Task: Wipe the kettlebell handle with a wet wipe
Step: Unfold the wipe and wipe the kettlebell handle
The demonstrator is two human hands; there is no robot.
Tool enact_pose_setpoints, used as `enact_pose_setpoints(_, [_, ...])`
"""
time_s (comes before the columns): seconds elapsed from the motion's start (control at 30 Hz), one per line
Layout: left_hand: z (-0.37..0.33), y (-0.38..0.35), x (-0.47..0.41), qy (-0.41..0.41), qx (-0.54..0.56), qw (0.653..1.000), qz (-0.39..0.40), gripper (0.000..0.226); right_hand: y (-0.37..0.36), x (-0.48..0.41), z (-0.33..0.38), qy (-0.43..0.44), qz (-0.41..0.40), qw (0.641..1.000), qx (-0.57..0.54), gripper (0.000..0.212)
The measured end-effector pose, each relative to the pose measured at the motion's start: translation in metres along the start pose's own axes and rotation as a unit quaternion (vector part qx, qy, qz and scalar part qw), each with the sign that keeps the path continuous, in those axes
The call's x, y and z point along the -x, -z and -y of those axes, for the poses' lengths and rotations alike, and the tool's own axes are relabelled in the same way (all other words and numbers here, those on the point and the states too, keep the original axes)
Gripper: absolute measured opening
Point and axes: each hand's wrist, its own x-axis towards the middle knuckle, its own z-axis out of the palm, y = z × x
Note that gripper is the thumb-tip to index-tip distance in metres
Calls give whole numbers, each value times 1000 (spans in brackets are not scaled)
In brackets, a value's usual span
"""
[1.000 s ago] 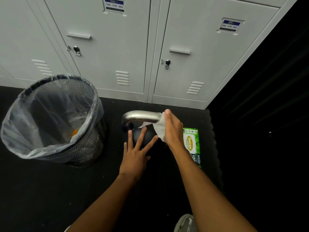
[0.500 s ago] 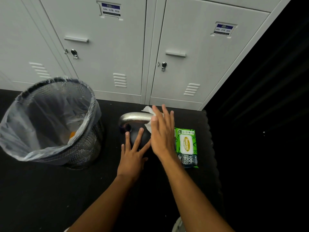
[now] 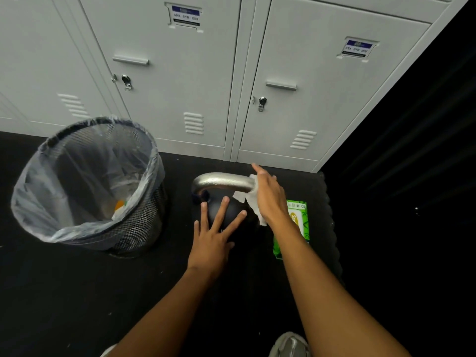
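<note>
A row of pale grey metal lockers [image 3: 180, 81] runs across the back, each door with a handle, a keyed lock, louvred vents and a blue-and-white label. In front of the lockers lies black rubber flooring [image 3: 64, 292], where a black mesh waste bin [image 3: 87, 186] with a clear liner stands. Right of the lockers everything falls into darkness.
</note>
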Motion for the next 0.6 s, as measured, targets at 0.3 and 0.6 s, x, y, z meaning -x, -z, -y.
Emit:
enact_pose_setpoints(0.3, [1,-2,-1,2,-6,1000,19,87,-25,41,-18,178,-104,978,33,45])
enact_pose_setpoints(0.6, [0,-4,-1,5,-3,1000,-11,95,-2,18,-15,-148,-24,945,-292,48])
